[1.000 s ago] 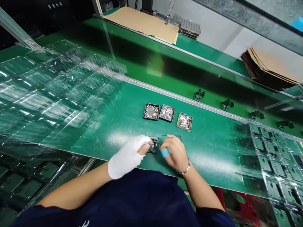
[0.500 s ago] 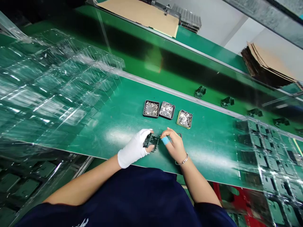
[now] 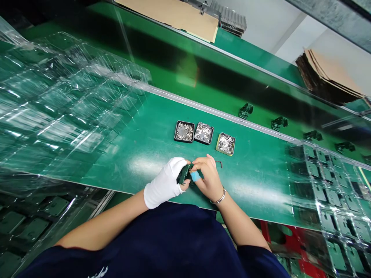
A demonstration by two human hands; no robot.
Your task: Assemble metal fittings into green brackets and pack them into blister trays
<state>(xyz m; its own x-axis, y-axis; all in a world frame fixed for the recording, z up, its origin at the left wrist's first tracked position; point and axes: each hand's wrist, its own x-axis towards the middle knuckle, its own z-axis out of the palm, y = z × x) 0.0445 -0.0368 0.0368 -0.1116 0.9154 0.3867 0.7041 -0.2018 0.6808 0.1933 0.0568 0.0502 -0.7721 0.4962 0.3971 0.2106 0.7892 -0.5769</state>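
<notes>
And here a glossy green tabletop (image 3: 255, 173) is running right across the foreground, catching soft white patches of light, while a pale metal rail (image 3: 203, 109) along its far side is dividing it from a darker green strip (image 3: 162, 73) banded with shadow and reflections. Further back, a green ledge (image 3: 246, 50) is stretching parallel, with a flat brown board (image 3: 174, 17) lying along it and a stack of cardboard (image 3: 333, 75) sitting towards the right. Behind, a pale grey-white wall (image 3: 263, 23) is showing, a grey metal beam (image 3: 333, 17) is slanting across the upper right corner, and darkness is filling the upper left.
</notes>
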